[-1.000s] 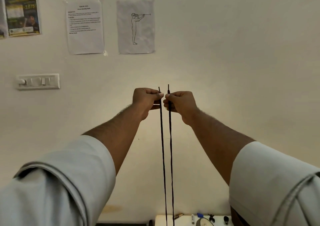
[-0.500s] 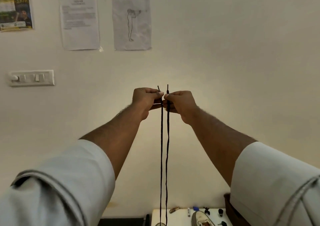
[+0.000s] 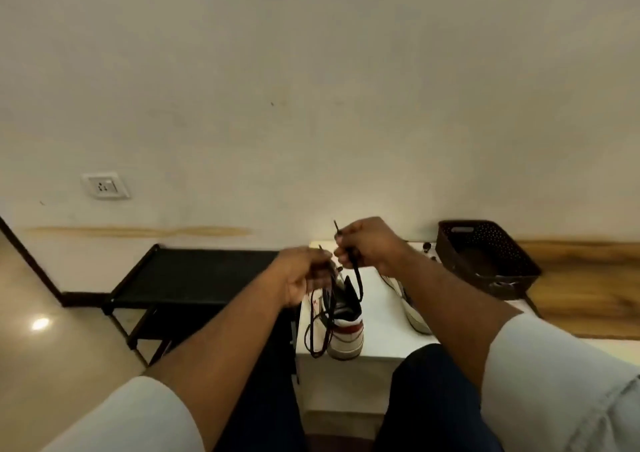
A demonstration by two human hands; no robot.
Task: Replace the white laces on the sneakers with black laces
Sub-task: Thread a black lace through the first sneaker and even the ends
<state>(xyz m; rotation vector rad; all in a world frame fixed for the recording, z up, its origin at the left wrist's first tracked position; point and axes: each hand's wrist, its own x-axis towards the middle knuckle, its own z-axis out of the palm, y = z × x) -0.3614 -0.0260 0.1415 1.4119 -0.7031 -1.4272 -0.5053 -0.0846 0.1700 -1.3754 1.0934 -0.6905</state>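
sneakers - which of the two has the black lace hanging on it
The left sneaker, heel toward the camera with a red band. The black lace loops down its side from both hands. The right sneaker, mostly hidden behind the right forearm, shows no lace.

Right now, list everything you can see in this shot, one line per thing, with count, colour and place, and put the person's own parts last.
black lace: one, black, both ends held up, slack looping down beside the near sneaker's heel
near sneaker: one, white with red trim, on the white table, heel toward the camera
far sneaker: one, white, on the table, partly behind the right forearm
white table: one, white, against the wall
basket: one, dark brown, perforated, right of the table
black rack: one, black, left of the table
wall socket: one, white, on the wall at left
left hand: one, blurred, grip on one lace end
right hand: one, grip on the other end, tip sticking up
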